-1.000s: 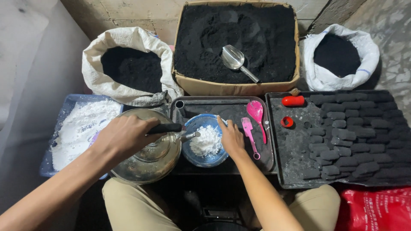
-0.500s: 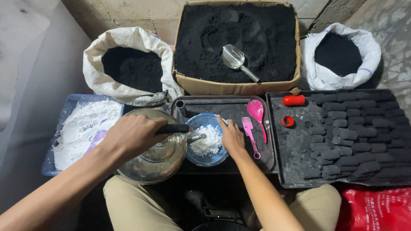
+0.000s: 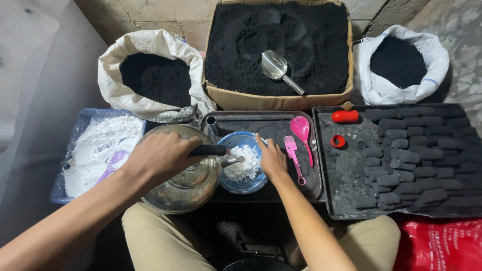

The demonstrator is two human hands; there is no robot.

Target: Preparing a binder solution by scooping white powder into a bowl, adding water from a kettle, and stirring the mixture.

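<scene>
My left hand (image 3: pixel 159 156) grips the black handle of a metal kettle (image 3: pixel 187 183), which is tilted with its spout over a small blue bowl (image 3: pixel 244 183). White powder (image 3: pixel 244 166) fills the bowl. My right hand (image 3: pixel 271 159) rests on the bowl's right rim, holding it on a dark tray (image 3: pixel 281 125). A pink spoon (image 3: pixel 303 131) and a pink spatula (image 3: pixel 293 155) lie just right of that hand.
A blue tub of white powder (image 3: pixel 95 150) is at the left. Behind are a white sack of black powder (image 3: pixel 150 75), a cardboard box of black powder (image 3: pixel 281 100) with a metal scoop (image 3: pixel 277 69), and another sack (image 3: pixel 401 65). Black briquettes (image 3: pixel 416 150) fill the right tray.
The kettle has shifted a little right and tipped further toward the bowl. My right hand stays on the bowl's rim.
</scene>
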